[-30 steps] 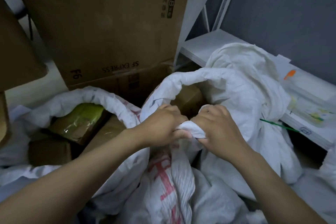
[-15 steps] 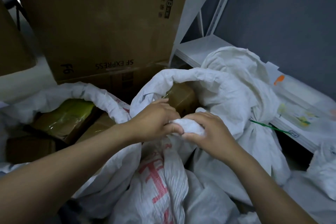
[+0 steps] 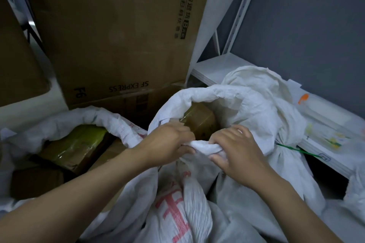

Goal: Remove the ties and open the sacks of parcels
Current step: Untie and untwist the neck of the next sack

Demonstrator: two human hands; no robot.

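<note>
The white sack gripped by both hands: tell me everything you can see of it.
The white sack looks like crinkled woven plastic, with red print on its bunched front. Its mouth is open, the rim rolled outward, showing a brown taped parcel inside. No tie shows on it. The left hand and right hand grip the near rim, gathered between them. It stands crowded between an open sack on the left and a tied sack on the right.
</note>
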